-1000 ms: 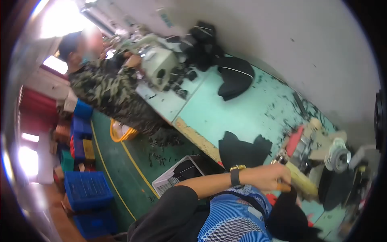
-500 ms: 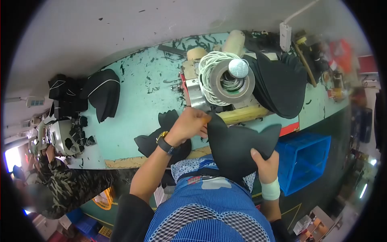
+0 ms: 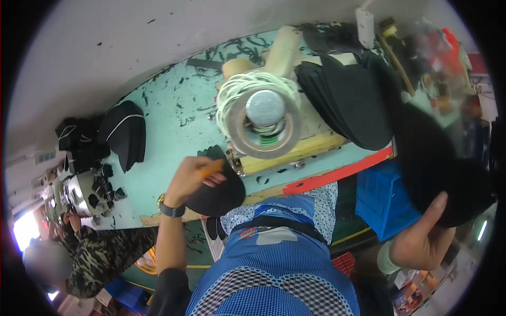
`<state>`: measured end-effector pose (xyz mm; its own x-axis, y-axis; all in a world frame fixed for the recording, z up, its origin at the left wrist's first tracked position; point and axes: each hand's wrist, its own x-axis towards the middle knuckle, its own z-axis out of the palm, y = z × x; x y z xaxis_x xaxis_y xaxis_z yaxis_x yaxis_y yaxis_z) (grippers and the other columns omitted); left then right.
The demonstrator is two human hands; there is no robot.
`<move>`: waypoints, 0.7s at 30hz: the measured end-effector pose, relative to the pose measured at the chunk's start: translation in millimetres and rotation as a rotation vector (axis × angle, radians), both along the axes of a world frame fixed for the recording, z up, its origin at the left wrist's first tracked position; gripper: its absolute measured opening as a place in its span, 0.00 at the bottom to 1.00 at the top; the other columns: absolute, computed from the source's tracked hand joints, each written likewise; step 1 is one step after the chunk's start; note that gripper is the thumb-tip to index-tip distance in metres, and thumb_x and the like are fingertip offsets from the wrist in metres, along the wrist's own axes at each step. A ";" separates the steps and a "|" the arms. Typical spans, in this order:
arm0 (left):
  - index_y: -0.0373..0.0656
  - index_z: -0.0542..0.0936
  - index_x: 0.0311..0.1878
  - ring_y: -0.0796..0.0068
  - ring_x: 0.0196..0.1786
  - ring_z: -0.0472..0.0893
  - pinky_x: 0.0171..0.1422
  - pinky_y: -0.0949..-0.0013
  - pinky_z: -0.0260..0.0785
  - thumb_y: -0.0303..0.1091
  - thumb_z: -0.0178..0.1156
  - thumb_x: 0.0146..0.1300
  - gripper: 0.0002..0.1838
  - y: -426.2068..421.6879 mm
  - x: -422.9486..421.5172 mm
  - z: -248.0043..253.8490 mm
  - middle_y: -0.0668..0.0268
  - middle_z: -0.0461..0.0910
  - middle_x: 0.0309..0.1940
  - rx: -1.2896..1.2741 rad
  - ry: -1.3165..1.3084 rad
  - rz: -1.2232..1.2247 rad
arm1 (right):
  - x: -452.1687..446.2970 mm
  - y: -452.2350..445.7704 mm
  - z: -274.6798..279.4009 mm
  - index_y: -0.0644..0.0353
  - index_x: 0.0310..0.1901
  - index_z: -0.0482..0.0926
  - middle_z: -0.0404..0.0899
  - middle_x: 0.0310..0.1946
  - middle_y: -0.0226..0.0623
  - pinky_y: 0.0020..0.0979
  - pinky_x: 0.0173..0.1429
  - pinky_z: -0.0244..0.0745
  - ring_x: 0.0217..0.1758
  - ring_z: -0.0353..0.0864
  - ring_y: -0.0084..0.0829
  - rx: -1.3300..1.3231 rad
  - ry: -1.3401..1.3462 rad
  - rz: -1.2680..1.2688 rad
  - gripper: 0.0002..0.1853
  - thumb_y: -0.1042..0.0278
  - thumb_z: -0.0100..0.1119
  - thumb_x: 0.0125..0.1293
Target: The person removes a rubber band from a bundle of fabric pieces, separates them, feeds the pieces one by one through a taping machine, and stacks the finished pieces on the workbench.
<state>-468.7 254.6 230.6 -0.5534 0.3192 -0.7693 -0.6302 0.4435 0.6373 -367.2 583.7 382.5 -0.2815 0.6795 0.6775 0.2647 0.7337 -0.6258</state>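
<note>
At the right, my right hand (image 3: 421, 245) grips the lower edge of a large black cut piece (image 3: 445, 163), with the thumb on its near face. The piece hangs out past the table, above and beside the blue crate. My left hand (image 3: 187, 181) is over a black stack of cut pieces (image 3: 219, 192) at the table's front edge. Its fingers are stretched out, slightly bent, and hold no black piece. An orange cover (image 3: 211, 168), apparently on a finger, shows at the tip. A watch (image 3: 172, 210) is on that wrist.
A machine with coiled white cord and a round metal top (image 3: 265, 108) stands mid-table. Behind it lies a fanned black stack (image 3: 353, 100). A blue crate (image 3: 382, 200) is below the table's right end. Another person's camouflage sleeve (image 3: 87, 253) shows at left.
My right hand has carried the black piece far right, off the table front. My left hand has let go of it and moved left, over the black stack. The view has shifted too.
</note>
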 end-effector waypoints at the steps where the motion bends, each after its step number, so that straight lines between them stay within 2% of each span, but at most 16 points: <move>1: 0.31 0.81 0.41 0.65 0.36 0.86 0.37 0.67 0.79 0.47 0.63 0.64 0.22 -12.3 6.9 -12.7 0.53 0.85 0.35 0.006 0.006 -0.017 | -8.5 -6.8 -0.1 0.68 0.42 0.82 0.85 0.36 0.44 0.28 0.45 0.79 0.39 0.84 0.28 0.065 -0.139 -0.002 0.07 0.76 0.63 0.65; 2: 0.32 0.81 0.43 0.60 0.40 0.84 0.43 0.63 0.77 0.49 0.65 0.62 0.24 -23.2 16.3 -25.4 0.51 0.83 0.38 -0.415 0.395 -0.229 | -18.3 -9.1 -0.5 0.67 0.43 0.82 0.85 0.38 0.46 0.31 0.46 0.79 0.42 0.85 0.33 0.126 -0.277 -0.005 0.07 0.75 0.63 0.64; 3: 0.33 0.80 0.44 0.54 0.45 0.83 0.48 0.60 0.76 0.52 0.67 0.59 0.27 -28.5 26.1 -35.6 0.48 0.82 0.42 -0.833 0.791 -0.430 | -39.0 1.3 -18.6 0.65 0.43 0.83 0.84 0.40 0.47 0.34 0.49 0.78 0.45 0.84 0.37 0.312 -0.365 0.214 0.08 0.74 0.64 0.63; 4: 0.33 0.80 0.44 0.54 0.45 0.83 0.48 0.60 0.76 0.52 0.67 0.59 0.27 -28.5 35.5 -44.3 0.48 0.82 0.42 -0.823 0.806 -0.436 | -58.9 12.5 -47.0 0.63 0.43 0.83 0.83 0.42 0.47 0.37 0.52 0.77 0.48 0.82 0.42 0.499 -0.453 0.433 0.10 0.72 0.65 0.61; 6: 0.34 0.80 0.43 0.49 0.49 0.80 0.52 0.54 0.73 0.55 0.71 0.51 0.31 -27.4 51.6 -55.9 0.49 0.80 0.43 -0.935 0.575 -0.550 | -77.6 0.5 -90.9 0.61 0.43 0.83 0.80 0.44 0.46 0.42 0.55 0.73 0.52 0.77 0.49 0.359 -0.759 0.548 0.13 0.73 0.68 0.55; 7: 0.34 0.80 0.43 0.49 0.49 0.80 0.52 0.54 0.73 0.55 0.71 0.51 0.31 -32.2 55.6 -57.0 0.49 0.80 0.43 -0.924 0.596 -0.553 | -76.1 3.0 -92.6 0.61 0.43 0.83 0.80 0.44 0.46 0.42 0.55 0.73 0.52 0.77 0.49 0.369 -0.753 0.528 0.13 0.73 0.68 0.55; 9: 0.38 0.81 0.41 0.51 0.43 0.81 0.48 0.55 0.73 0.50 0.71 0.51 0.24 -49.5 63.4 -59.6 0.55 0.80 0.34 -0.878 0.658 -0.497 | -68.5 5.5 -94.2 0.62 0.43 0.83 0.80 0.43 0.45 0.42 0.55 0.73 0.51 0.76 0.48 0.385 -0.635 0.539 0.14 0.72 0.69 0.54; 10: 0.38 0.81 0.41 0.51 0.43 0.81 0.48 0.55 0.73 0.50 0.71 0.51 0.24 -57.5 64.9 -59.9 0.55 0.80 0.34 -0.876 0.649 -0.501 | -62.1 5.7 -95.6 0.62 0.43 0.83 0.79 0.42 0.45 0.42 0.55 0.72 0.51 0.75 0.48 0.379 -0.588 0.549 0.14 0.72 0.69 0.53; 14: 0.41 0.82 0.42 0.57 0.40 0.82 0.45 0.60 0.73 0.46 0.70 0.54 0.20 -67.8 49.6 -41.0 0.54 0.80 0.30 -0.842 0.687 -0.644 | -62.0 15.5 -97.7 0.63 0.42 0.82 0.80 0.41 0.44 0.42 0.53 0.73 0.48 0.76 0.50 0.373 -0.558 0.547 0.14 0.73 0.70 0.52; 16: 0.38 0.82 0.41 0.61 0.36 0.82 0.44 0.66 0.73 0.32 0.67 0.56 0.11 -48.5 35.5 3.6 0.57 0.83 0.32 -0.205 0.304 -0.453 | -46.0 -14.8 -87.6 0.63 0.40 0.82 0.79 0.40 0.44 0.42 0.51 0.74 0.47 0.77 0.49 0.170 -0.476 0.831 0.11 0.73 0.69 0.53; 18: 0.36 0.81 0.42 0.67 0.36 0.82 0.43 0.70 0.72 0.28 0.64 0.57 0.10 -10.9 25.5 37.4 0.57 0.84 0.33 -0.010 0.300 -0.506 | -21.8 -58.2 -95.2 0.64 0.34 0.81 0.80 0.33 0.42 0.35 0.42 0.75 0.37 0.80 0.37 -0.335 -0.518 1.142 0.05 0.73 0.65 0.59; 19: 0.36 0.81 0.42 0.69 0.35 0.82 0.43 0.70 0.72 0.28 0.64 0.58 0.09 7.5 21.2 46.0 0.57 0.84 0.32 0.043 0.367 -0.514 | -12.3 -67.9 -104.0 0.64 0.34 0.81 0.80 0.33 0.42 0.35 0.42 0.75 0.37 0.80 0.37 -0.364 -0.514 1.161 0.05 0.73 0.65 0.59; 21: 0.36 0.81 0.41 0.71 0.35 0.82 0.43 0.69 0.72 0.28 0.63 0.59 0.09 28.1 14.8 46.3 0.58 0.83 0.32 0.076 0.429 -0.518 | 0.4 -77.9 -125.5 0.65 0.30 0.79 0.80 0.26 0.35 0.25 0.34 0.72 0.29 0.78 0.23 -1.076 -0.880 1.166 0.08 0.70 0.61 0.65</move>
<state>-453.9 282.7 276.9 -0.5657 0.6701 -0.4805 -0.0323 0.5643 0.8249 -366.8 505.9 257.1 -0.8754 -0.1136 -0.4698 0.4471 0.1788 -0.8764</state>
